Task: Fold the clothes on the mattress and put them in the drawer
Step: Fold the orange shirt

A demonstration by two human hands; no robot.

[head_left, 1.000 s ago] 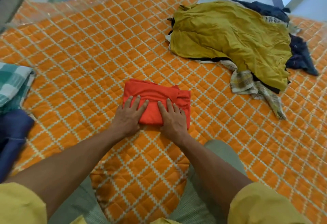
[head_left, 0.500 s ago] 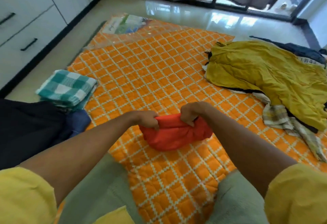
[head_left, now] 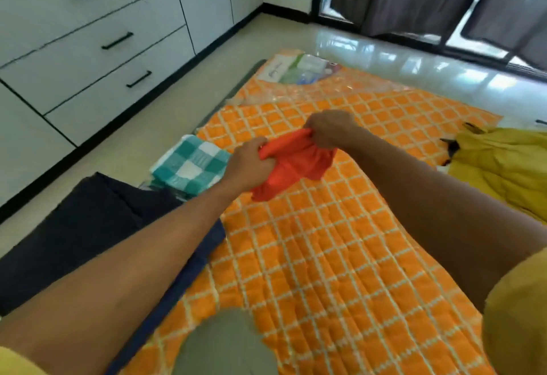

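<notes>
Gripping a red cloth above the orange mattress, left hand and right hand stay fisted; drawers stand beyond the left hand.

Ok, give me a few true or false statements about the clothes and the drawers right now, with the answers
1. Both hands grip the red garment. True: the left hand and right hand each hold an end.
2. The red garment lies flat on the mattress. False: it is lifted and bunched between the hands.
3. A teal checked cloth sits folded at the mattress's edge. True.
4. One of the drawers is pulled open. False: every drawer in view is shut.
5. The yellow garment is neatly folded. False: it lies crumpled at the right.
</notes>
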